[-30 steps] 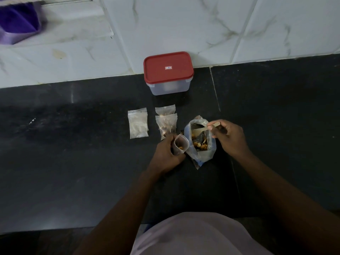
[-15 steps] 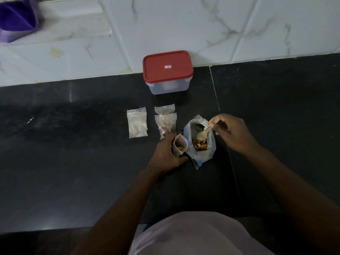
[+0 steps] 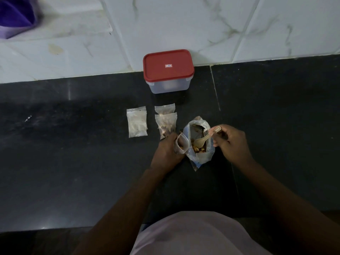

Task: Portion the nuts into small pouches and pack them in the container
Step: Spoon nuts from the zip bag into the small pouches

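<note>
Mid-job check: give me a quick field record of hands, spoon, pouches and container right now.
Left hand: grips small clear open pouch, few nuts inside
Right hand: holds pale wooden spoon, bowl inside large clear plastic bag of nuts
Filled pouches: two, flat on black counter
Spare pouches: stack, seemingly empty, left of those
Container: clear rectangular tub, red lid on, by wall

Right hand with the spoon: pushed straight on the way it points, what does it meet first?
Likely the nuts in the open bag: the right hand aims its spoon down-left at them. Depth unclear.
</note>
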The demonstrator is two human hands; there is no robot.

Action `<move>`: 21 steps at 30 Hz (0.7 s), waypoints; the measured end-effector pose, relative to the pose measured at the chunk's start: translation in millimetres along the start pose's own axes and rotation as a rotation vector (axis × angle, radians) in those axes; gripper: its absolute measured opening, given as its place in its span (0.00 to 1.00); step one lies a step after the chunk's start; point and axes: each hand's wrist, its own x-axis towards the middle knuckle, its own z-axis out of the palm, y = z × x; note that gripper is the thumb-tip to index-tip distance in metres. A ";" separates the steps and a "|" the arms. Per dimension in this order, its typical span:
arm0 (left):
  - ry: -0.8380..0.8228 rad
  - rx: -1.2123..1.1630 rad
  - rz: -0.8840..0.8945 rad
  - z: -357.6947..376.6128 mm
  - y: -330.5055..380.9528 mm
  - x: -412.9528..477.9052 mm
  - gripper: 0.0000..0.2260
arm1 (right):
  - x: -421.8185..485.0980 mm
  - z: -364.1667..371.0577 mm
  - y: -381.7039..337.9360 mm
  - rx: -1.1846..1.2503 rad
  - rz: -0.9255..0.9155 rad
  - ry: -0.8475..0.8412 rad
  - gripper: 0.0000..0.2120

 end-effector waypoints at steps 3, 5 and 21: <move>0.004 0.002 0.006 0.8 -1.5 0.3 0.16 | -0.5 -0.3 3.6 -0.048 -0.089 0.019 0.06; 0.006 0.009 0.014 1.7 -2.6 0.0 0.16 | 0.9 -2.2 5.4 -0.060 -0.073 0.021 0.06; 0.074 0.046 0.006 12.4 -5.6 3.1 0.15 | 11.9 7.2 6.7 0.206 0.381 -0.035 0.06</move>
